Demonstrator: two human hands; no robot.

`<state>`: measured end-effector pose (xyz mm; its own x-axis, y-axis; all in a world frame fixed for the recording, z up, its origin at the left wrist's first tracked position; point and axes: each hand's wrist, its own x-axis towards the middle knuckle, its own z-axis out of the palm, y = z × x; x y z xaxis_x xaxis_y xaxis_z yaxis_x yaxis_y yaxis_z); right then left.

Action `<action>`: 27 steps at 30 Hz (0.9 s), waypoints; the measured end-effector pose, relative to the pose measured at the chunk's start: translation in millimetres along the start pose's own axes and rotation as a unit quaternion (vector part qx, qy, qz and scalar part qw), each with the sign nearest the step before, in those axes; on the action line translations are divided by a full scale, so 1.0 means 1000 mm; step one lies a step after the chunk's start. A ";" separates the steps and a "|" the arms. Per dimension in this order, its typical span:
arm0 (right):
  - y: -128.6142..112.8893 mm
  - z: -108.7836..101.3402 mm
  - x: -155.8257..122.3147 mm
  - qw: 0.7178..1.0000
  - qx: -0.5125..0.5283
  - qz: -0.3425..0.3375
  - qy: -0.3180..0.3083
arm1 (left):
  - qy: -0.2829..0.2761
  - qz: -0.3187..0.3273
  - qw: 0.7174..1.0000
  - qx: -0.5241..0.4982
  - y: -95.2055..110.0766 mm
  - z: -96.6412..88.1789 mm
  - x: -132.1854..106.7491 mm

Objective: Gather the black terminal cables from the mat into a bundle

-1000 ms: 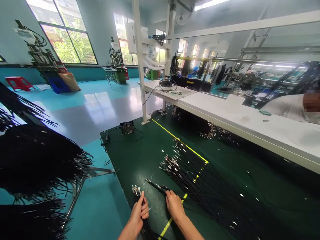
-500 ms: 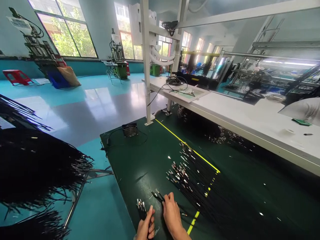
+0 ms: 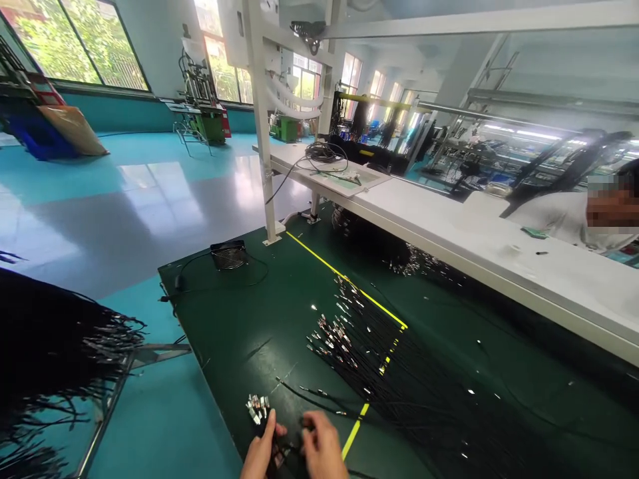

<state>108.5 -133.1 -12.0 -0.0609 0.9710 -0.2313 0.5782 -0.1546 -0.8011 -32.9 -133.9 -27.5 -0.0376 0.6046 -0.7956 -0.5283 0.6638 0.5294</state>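
Observation:
My left hand (image 3: pixel 262 455) grips a small bundle of black cables (image 3: pixel 259 407) whose metal-tipped ends stick up above my fingers. My right hand (image 3: pixel 323 447) is right beside it, fingers pinched on a thin black cable (image 3: pixel 309 404) that runs across the dark green bench (image 3: pixel 239 326). Both hands sit at the bench's near edge. A large spread of black cables with metal connectors (image 3: pixel 349 339) lies just right of my hands, across a yellow line (image 3: pixel 349 283).
A small fan (image 3: pixel 228 255) with its cord sits at the bench's far left. A white raised shelf (image 3: pixel 449 233) runs along the back; a person in white (image 3: pixel 574 216) sits behind it. Hanging black cable bundles (image 3: pixel 54 339) fill the left, over teal floor.
The view swung left and back. My hands dropped lower in the frame and drew closer together. The right hand pulled a cable out of the spread toward the left-hand bundle.

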 end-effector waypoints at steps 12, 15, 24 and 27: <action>0.132 -0.153 -0.007 0.930 -0.345 0.019 0.124 | -0.072 -0.032 0.991 -0.111 0.009 0.015 -0.026; 0.134 -0.151 -0.011 0.940 -0.315 0.029 0.128 | -0.068 -0.038 0.990 -0.116 0.006 0.005 -0.023; 0.139 -0.164 -0.012 0.951 -0.251 -0.008 0.180 | -0.041 -0.023 0.994 -0.100 0.004 0.008 -0.026; 0.137 -0.158 -0.020 0.962 -0.196 -0.058 0.184 | -0.039 -0.023 0.995 -0.089 0.009 0.014 -0.029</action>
<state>317.3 -144.7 -30.2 0.1061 0.9876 0.1155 0.8510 -0.0301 -0.5242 -24.2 -139.3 4.3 0.0529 0.6118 -0.7892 -0.6698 0.6079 0.4264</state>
